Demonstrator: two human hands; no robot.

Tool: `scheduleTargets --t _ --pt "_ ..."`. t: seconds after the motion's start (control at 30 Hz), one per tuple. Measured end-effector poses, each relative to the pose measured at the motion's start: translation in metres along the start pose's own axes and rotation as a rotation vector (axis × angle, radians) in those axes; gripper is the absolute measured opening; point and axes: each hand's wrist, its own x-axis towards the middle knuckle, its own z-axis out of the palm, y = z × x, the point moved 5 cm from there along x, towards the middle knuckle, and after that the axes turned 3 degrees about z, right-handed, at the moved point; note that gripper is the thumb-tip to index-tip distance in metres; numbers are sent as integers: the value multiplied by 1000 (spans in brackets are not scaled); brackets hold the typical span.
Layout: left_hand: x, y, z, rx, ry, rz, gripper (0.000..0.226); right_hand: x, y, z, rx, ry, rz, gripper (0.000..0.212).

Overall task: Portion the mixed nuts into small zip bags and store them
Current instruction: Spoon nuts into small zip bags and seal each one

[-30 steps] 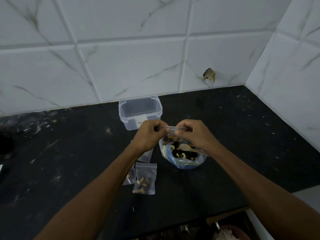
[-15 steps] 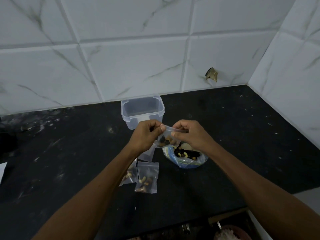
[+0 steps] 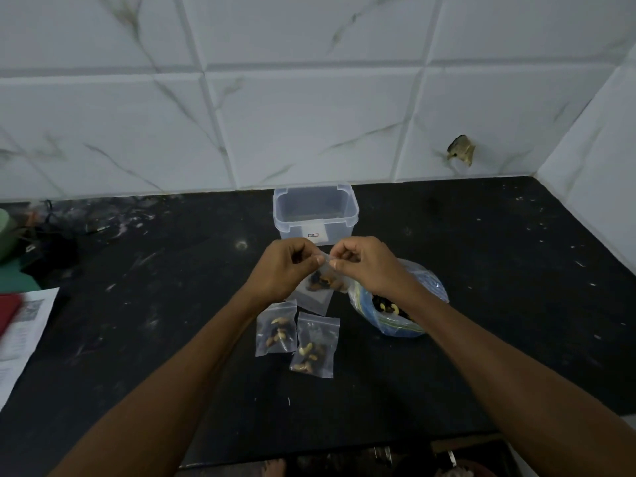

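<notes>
My left hand [image 3: 283, 266] and my right hand [image 3: 361, 263] pinch the top strip of a small zip bag [image 3: 323, 280] with nuts inside, held just above the black counter. Beneath it lies an empty-looking small zip bag [image 3: 315, 301]. Two filled small zip bags lie flat nearer to me: one on the left [image 3: 276, 328], one on the right [image 3: 315, 344]. The big bag of mixed nuts [image 3: 395, 304] sits open under my right wrist. A clear plastic box [image 3: 316, 212] without a lid stands behind my hands.
The black counter [image 3: 499, 304] ends at a white tiled wall behind and at the right. Papers and a red object [image 3: 20, 325] lie at the left edge, with a green thing and dark cables [image 3: 41, 235] behind them.
The view shifted so the hands sit lower and left. My fingers came closer together along the small bag's top strip, and the bag moved left, off the big nut bag.
</notes>
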Motion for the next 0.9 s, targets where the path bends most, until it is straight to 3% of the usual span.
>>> scheduleTargets --t 0.37,0.53,0.73,0.9 --pt "-21 -20 -28 -29 77 -60 7 19 -3 33 -78 -69 15 6" --pt "-36 -41 -41 -21 34 -144 8 26 -4 56 -123 -86 23 3" --pt "-51 -66 -62 52 63 -251 8 27 -8 98 52 -230 121 8" --pt "-68 -92 -69 61 30 -449 8 20 -1 125 246 -419 315 24"
